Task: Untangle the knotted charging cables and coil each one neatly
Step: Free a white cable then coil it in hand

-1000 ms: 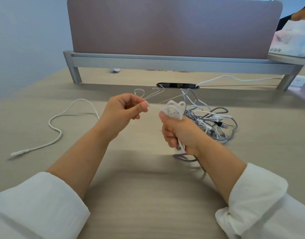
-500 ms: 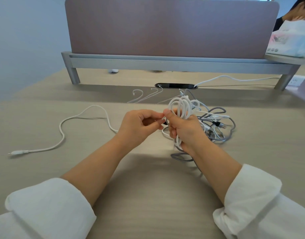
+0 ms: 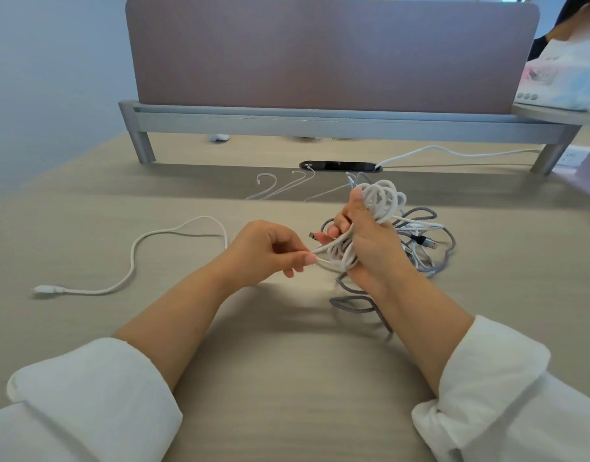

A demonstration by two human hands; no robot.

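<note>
Head view: right grip (image 3: 370,248) clasps the white cable coil (image 3: 382,198), left grip (image 3: 263,251) pinches its strand (image 3: 324,250) just beside.

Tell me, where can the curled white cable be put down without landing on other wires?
Bare desk lies close by, between the two forearms, and at far left beyond the loose white cable. It is crowded behind the right hand, where the grey and white tangle sits.

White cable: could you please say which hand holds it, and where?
The right hand grips the white cable round its coiled loops; the left hand pinches its loose strand.
</note>
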